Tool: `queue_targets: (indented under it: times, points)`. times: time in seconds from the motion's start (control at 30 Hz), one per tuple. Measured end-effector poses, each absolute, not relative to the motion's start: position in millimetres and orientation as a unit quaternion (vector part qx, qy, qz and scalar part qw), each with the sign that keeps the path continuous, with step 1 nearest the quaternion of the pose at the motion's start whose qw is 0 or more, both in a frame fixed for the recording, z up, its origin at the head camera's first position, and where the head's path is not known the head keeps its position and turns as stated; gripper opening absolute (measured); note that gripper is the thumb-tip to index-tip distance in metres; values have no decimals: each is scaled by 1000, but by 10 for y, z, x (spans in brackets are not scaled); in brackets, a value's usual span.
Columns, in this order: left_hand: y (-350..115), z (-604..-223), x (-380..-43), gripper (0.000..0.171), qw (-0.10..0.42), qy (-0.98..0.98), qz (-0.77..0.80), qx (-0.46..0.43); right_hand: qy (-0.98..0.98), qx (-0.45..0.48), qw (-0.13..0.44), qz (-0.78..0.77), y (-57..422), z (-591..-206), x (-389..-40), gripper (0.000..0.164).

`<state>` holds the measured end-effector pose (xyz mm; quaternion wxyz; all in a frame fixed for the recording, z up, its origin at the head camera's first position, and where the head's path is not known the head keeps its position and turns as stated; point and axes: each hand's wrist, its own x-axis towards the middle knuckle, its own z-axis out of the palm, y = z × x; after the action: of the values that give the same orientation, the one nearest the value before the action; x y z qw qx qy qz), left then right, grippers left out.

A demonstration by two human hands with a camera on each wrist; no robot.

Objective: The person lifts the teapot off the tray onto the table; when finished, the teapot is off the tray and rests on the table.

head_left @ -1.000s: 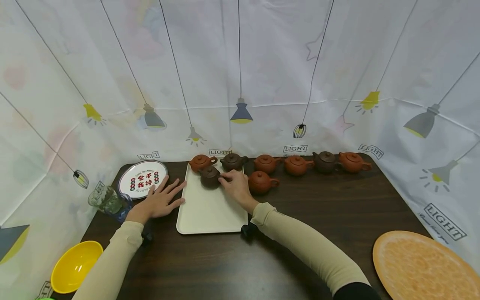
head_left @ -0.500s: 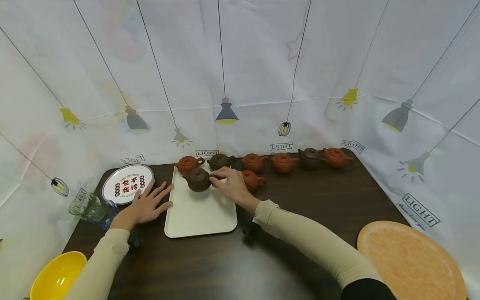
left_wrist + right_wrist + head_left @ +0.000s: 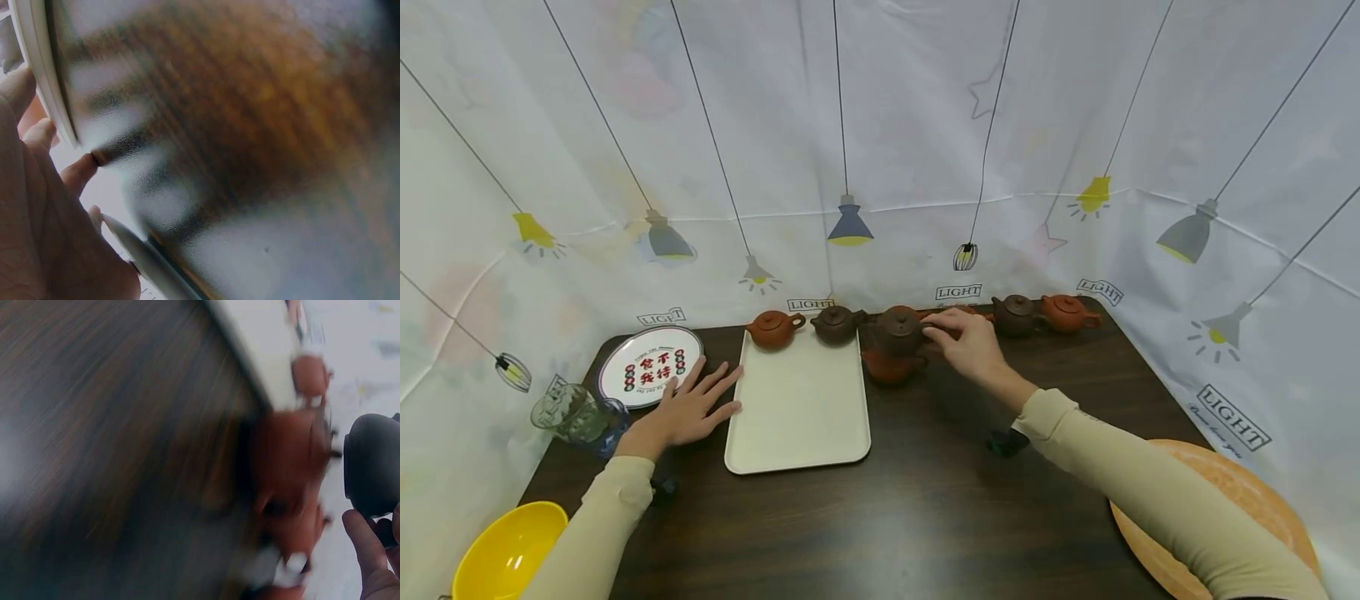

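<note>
My right hand pinches the handle of a dark brown teapot, held in the air right of the tray, over a reddish-brown teapot. In the right wrist view, the raised teapot is apart from the reddish ones. Fingers spread, my left hand lies between the white tray and a round plate, fingertips at the tray's left edge. At the tray's back end sit a reddish teapot and another dark teapot.
Along the table's back edge stand more teapots, including a dark one and a reddish one. Glasses are at left, a yellow bowl at front left. A round orange-tan board lies at right, partly under my forearm.
My right hand has lifted the dark teapot off the tray and carried it right, past the tray's edge. My left hand stays by the tray. The head view has shifted.
</note>
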<state>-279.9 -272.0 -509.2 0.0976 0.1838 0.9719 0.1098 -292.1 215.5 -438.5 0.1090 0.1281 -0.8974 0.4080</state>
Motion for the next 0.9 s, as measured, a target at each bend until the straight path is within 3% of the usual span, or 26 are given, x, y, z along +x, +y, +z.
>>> queue_targets:
  times: [0.33, 0.63, 0.9]
  points:
    - [-2723, -5033, -2768, 75, 101, 971, 118, 184, -922, 54, 114, 365, 2936, -4702, -2816, 26]
    - [-2699, -5061, -2774, 74, 99, 971, 113, 186, -926, 50, 114, 357, 3072, -4964, -2777, 24]
    - [-2688, -5025, -2770, 74, 102, 970, 117, 185, -924, 62, 118, 359, 3075, -4975, -2775, 23]
